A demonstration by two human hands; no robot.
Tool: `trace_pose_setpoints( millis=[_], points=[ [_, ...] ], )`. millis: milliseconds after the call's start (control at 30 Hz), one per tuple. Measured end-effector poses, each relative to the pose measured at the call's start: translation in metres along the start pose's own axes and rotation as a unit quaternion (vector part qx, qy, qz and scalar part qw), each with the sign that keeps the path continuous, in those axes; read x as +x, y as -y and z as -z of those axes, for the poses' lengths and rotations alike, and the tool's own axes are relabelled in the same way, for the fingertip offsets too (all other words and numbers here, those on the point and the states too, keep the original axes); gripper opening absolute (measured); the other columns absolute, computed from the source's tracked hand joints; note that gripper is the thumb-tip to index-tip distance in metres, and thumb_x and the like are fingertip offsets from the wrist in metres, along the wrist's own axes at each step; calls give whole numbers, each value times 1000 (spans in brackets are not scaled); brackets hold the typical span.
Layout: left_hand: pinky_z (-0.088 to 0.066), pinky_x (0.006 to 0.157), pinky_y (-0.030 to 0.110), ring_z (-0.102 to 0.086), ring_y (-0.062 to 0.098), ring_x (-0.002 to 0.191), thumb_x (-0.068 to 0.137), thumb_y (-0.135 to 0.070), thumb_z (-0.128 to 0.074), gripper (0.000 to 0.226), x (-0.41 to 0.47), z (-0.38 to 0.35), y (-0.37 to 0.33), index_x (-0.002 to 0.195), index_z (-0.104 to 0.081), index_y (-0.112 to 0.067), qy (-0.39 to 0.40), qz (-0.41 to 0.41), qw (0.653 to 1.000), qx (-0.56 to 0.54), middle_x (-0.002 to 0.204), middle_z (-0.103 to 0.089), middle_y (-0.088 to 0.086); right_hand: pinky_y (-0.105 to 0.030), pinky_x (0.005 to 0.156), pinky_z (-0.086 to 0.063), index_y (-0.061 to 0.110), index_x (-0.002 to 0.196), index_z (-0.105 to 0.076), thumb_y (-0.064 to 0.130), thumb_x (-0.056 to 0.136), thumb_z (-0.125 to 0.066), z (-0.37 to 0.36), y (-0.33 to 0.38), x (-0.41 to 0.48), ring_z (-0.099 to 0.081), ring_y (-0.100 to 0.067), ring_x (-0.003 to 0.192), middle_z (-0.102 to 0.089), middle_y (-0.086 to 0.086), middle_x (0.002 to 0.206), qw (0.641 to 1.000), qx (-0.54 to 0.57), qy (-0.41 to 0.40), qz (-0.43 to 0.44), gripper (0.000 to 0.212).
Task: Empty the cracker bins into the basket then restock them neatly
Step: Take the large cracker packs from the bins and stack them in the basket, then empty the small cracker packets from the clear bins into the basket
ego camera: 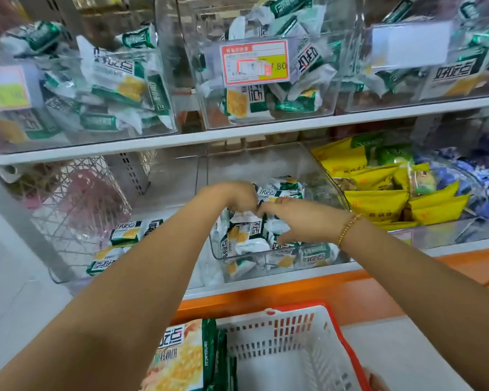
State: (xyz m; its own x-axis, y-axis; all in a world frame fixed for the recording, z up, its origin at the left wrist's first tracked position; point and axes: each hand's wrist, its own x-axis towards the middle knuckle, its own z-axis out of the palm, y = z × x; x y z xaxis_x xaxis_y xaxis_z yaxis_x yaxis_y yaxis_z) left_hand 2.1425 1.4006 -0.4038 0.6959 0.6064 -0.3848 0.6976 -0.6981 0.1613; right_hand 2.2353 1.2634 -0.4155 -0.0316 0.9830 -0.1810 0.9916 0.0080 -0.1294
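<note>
The middle clear bin (268, 165) on the lower shelf holds a heap of small white-and-green cracker packets (246, 241). Both my hands are inside it, meeting over the heap. My left hand (235, 197) is curled shut on packets at the back of the pile. My right hand (297, 221), with a gold bracelet on the wrist, presses down and grips packets with its thumb spread. Below me stands a white basket with a red rim (347, 348). Its left side holds a large cracker bag (178, 359), and my left arm hides part of that.
The lower left bin (62, 266) holds a few cracker packets (126, 234). Three upper-shelf bins (266, 119) are full of the same packets, and the middle one carries a price tag (254, 62). Yellow snack packs (376, 198) fill the bin to the right. An orange ledge (308, 289) runs under the shelf.
</note>
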Motion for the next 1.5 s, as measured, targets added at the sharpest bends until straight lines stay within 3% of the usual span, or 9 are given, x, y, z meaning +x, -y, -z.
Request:
trace_pose_setpoints(
  millis=[100, 133, 233, 367, 500, 867, 967, 1300, 1500],
  points=[
    [-51, 67, 33, -60, 32, 85, 89, -31, -64, 35, 11, 0, 0, 110, -59, -5, 41, 46, 997, -42, 93, -45, -1, -30, 69, -38, 31, 142, -32, 39, 92, -61, -6, 6, -4, -54, -22, 93, -48, -9, 125, 998, -33, -16, 49, 59],
    [-55, 79, 39, -62, 38, 100, 88, -32, -65, 45, 14, -1, 1, 119, -56, 1, 57, 63, 994, -64, 123, -19, 11, -30, 68, -39, 32, 142, -32, 45, 92, -58, -8, 7, -4, -51, -21, 89, -48, -9, 123, 998, -34, -19, 49, 58],
    [-49, 97, 44, -52, 39, 120, 87, -27, -67, 59, 15, -3, 3, 131, -46, 6, 63, 87, 982, -156, 135, -47, 27, -33, 70, -44, 35, 145, -29, 64, 85, -53, -16, 11, -3, -53, -23, 93, -50, -9, 119, 999, -22, -29, 36, 71],
    [-45, 60, 29, -44, 21, 61, 82, -27, -71, 27, 5, 10, 10, 78, -56, -6, -35, 70, 967, -244, 69, -44, 9, -38, 77, -51, 34, 147, -29, 75, 80, -47, -28, 24, 1, -57, -28, 101, -51, -10, 118, 997, -39, -72, 2, 81],
    [-36, 39, 16, -35, 16, 46, 83, -35, -67, 36, -30, 22, 21, 67, -44, -13, -110, 71, 949, -286, 56, -39, 3, -33, 65, -44, 26, 139, -42, 63, 91, -44, -29, 25, 9, -59, -28, 91, -57, -10, 109, 991, -38, -124, -21, 61],
    [-53, 92, 44, -60, 22, 93, 82, -29, -72, 30, -92, -22, 25, 97, -52, -14, -136, 24, 876, -462, 103, -56, 10, -35, 67, -48, 27, 141, -37, 50, 97, -45, -26, -12, -2, -62, -28, 93, -66, -10, 113, 988, 13, -121, -96, 50],
    [-55, 88, 41, -61, 24, 98, 80, -30, -73, 50, -88, -31, 15, 117, -55, -3, -112, 42, 864, -488, 112, -59, 17, -33, 59, -42, 27, 143, -34, 47, 99, -44, -28, -2, -2, -62, -29, 88, -65, -11, 101, 986, -54, -129, -95, 50],
    [-58, 61, 27, -64, 12, 60, 94, -10, -54, 10, -89, -41, 0, 84, -57, -10, -42, 25, 735, -677, 70, -64, 4, -32, 64, -42, 27, 143, -35, 39, 92, -60, -18, 8, 26, -62, -30, 96, -64, -12, 106, 988, -96, -106, -57, 58],
    [-60, 69, 31, -62, 22, 82, 95, -12, -52, 7, -98, -40, 7, 92, -55, -7, -57, -11, 668, -742, 91, -58, 9, -38, 79, -50, 21, 137, -48, 30, 93, -61, -22, -11, 25, -59, -33, 107, -63, -15, 119, 981, -30, -166, -98, 47]
  ],
)
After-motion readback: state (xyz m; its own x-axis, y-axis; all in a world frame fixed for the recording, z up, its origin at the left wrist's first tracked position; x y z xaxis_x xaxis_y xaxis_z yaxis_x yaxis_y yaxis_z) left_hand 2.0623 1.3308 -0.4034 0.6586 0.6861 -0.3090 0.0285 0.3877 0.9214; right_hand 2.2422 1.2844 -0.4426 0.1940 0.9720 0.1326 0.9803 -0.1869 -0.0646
